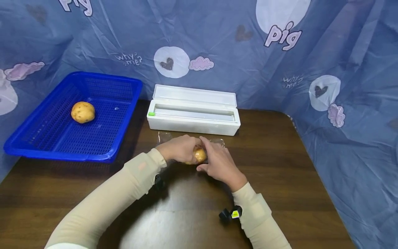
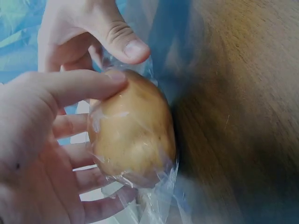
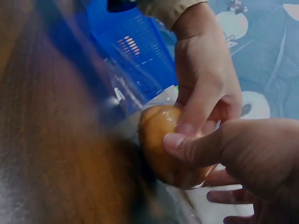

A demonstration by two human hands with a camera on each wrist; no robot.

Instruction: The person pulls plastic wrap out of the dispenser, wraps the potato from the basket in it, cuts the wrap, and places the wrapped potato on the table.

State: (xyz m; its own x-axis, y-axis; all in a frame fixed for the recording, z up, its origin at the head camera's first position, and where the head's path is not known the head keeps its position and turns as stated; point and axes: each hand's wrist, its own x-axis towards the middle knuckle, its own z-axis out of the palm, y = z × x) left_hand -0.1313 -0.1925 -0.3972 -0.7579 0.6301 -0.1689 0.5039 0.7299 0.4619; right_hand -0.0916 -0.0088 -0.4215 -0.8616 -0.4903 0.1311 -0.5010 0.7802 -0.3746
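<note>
A potato (image 2: 135, 135) in clear plastic wrap is between both hands, just above or on the wooden table; I cannot tell which. My left hand (image 1: 181, 148) grips it, thumb on its near face and fingers behind, as the left wrist view shows. From the other side, my right hand (image 1: 219, 162) holds it too; its thumb lies on the wrapped potato (image 3: 161, 140) in the right wrist view. Loose plastic wrap (image 2: 163, 200) hangs off one end of the potato. More clear film (image 1: 163, 137) spreads out behind the hands.
Behind the hands stands a long white wrap box (image 1: 192, 127) with its lid up and a green slider at the left end. A blue plastic basket (image 1: 124, 128) at the left holds one bare potato (image 1: 83, 112). A printed blue cloth (image 1: 217, 38) hangs behind the wooden table (image 1: 280, 180).
</note>
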